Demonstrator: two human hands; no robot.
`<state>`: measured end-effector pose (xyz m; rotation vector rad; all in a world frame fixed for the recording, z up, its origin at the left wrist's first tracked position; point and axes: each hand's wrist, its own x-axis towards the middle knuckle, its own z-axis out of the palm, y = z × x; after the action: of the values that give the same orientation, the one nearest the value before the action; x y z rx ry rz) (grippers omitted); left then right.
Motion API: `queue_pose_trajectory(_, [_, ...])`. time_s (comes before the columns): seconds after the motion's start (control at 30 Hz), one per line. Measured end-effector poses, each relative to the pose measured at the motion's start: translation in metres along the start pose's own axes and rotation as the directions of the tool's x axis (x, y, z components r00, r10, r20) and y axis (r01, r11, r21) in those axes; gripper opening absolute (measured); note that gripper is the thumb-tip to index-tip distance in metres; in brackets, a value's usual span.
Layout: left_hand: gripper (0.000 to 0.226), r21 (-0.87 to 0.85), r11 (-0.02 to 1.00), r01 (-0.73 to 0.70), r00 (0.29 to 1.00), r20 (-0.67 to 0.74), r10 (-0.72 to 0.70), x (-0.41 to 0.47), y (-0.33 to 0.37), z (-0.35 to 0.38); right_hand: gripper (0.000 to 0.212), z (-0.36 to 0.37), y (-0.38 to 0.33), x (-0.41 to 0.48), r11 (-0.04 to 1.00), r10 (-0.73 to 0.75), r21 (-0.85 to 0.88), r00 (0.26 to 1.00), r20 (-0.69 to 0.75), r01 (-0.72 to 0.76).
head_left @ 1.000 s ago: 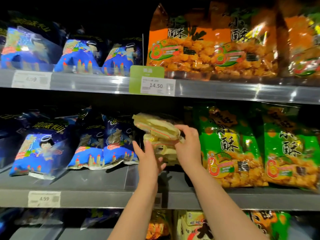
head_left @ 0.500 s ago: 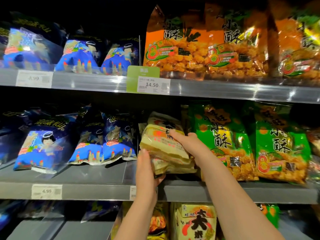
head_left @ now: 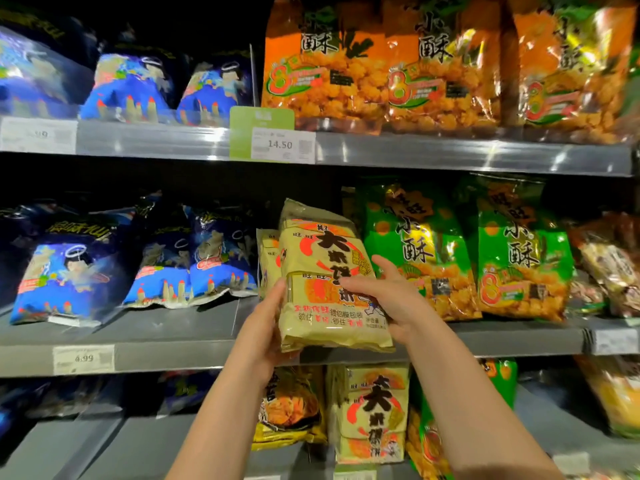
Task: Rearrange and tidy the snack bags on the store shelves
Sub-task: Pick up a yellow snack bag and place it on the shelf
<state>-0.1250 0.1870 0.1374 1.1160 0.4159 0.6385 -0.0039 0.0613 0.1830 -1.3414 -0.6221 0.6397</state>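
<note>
A pale yellow snack bag [head_left: 322, 258] with black characters and an orange circle stands upright at the middle shelf's front edge [head_left: 173, 355]. My left hand [head_left: 266, 327] grips its lower left side and bottom. My right hand [head_left: 388, 296] lies over its right side, fingers across the front. A second yellow bag [head_left: 268, 261] peeks out right behind it on the left. Blue bags [head_left: 194, 261] lie to the left, green bags [head_left: 415, 247] stand to the right.
Orange bags [head_left: 329, 64] and blue bags [head_left: 131, 84] fill the top shelf above a green price tag [head_left: 273, 136]. On the bottom shelf another yellow bag [head_left: 374, 414] stands below my hands. A bare stretch of middle shelf [head_left: 166, 323] lies in front of the blue bags.
The yellow bag has been turned from lying flat with its edge towards me to standing upright with its front facing me. Both hands moved down to its lower half.
</note>
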Motion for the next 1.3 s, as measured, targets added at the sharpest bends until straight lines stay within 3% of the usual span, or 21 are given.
queue_pose_trajectory(0.17, [0.027, 0.023, 1.000, -0.017, 0.993, 0.119, 0.014, -0.022, -0.014, 0.005, 0.104, -0.018, 0.021, -0.024, 0.995, 0.004, 0.097, 1.000, 0.022, -0.006])
queue_pose_trajectory(0.33, [0.059, 0.071, 0.997, -0.042, 0.991, 0.128, 0.032, -0.047, -0.026, 0.006, 0.117, -0.038, 0.038, -0.046, 0.997, -0.006, 0.077, 0.999, 0.049, 0.002])
queue_pose_trajectory(0.43, [0.055, 0.087, 0.991, -0.102, 0.992, 0.077, 0.096, -0.068, -0.039, 0.010, 0.126, -0.051, 0.046, -0.064, 0.998, -0.004, 0.055, 0.997, 0.076, 0.000])
queue_pose_trajectory(0.67, [0.058, 0.110, 0.991, -0.070, 0.997, 0.042, 0.066, -0.123, -0.079, 0.028, 0.111, -0.085, 0.064, -0.113, 1.000, 0.002, 0.013, 0.988, 0.151, -0.004])
queue_pose_trajectory(0.87, [0.065, 0.110, 0.994, -0.011, 1.000, 0.014, 0.009, -0.167, -0.126, 0.030, 0.113, -0.111, 0.102, -0.153, 0.997, 0.071, -0.029, 0.969, 0.237, -0.066])
queue_pose_trajectory(1.07, [0.090, 0.065, 0.995, 0.073, 0.997, -0.045, -0.071, -0.198, -0.178, 0.043, 0.084, -0.137, 0.134, -0.180, 0.989, 0.119, -0.118, 0.955, 0.272, -0.090])
queue_pose_trajectory(1.17, [0.120, 0.054, 0.993, 0.102, 0.993, -0.059, -0.099, -0.205, -0.205, 0.051, 0.085, -0.151, 0.149, -0.186, 0.982, 0.138, -0.161, 0.952, 0.274, -0.096])
queue_pose_trajectory(1.3, [0.131, -0.021, 0.991, 0.133, 0.985, -0.106, -0.134, -0.205, -0.236, 0.060, 0.084, -0.166, 0.164, -0.191, 0.979, 0.157, -0.170, 0.944, 0.290, -0.111])
